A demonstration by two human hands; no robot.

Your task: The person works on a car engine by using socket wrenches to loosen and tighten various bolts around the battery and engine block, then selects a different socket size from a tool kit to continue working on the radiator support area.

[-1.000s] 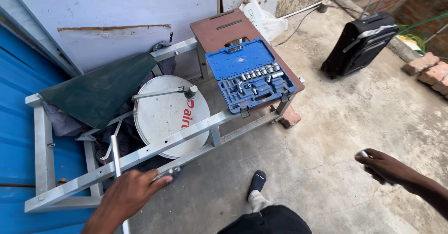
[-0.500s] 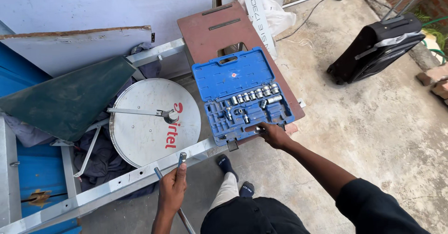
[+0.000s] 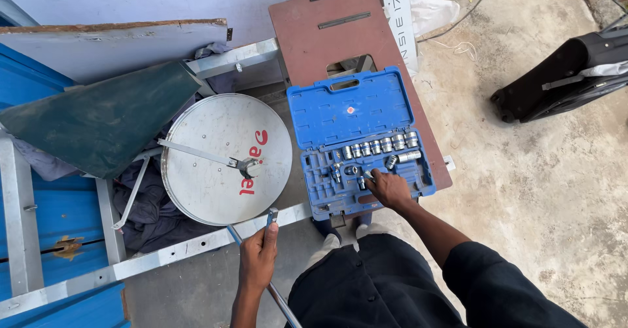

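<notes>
My right hand (image 3: 387,188) is down in the blue socket set case (image 3: 356,141), fingertips pinching a small socket (too tiny to identify) on the brown desk (image 3: 327,34). Left hand (image 3: 258,257) is wrapped around a ratchet wrench (image 3: 269,220) beside the satellite dish (image 3: 216,138).

Counts only, approx where things are small. Hands: 2, left hand (image 3: 258,257) and right hand (image 3: 389,189). Long metal tool (image 3: 269,222): 1, in the left hand's grip. Blue socket case (image 3: 356,138): 1, lid open. Sockets (image 3: 379,146) in the top row of the case: 6 or so upright (some are too small to tell apart), plus 1 longer piece (image 3: 409,156) lying on its side, and a few small bits lower down, no. unclear. Round grey dish (image 3: 226,159): 1. Brown board (image 3: 327,30): 1. Dark green sheet (image 3: 104,119): 1. Black case (image 3: 562,79) on the concrete: 1. White bag (image 3: 428,4): 1.
</notes>
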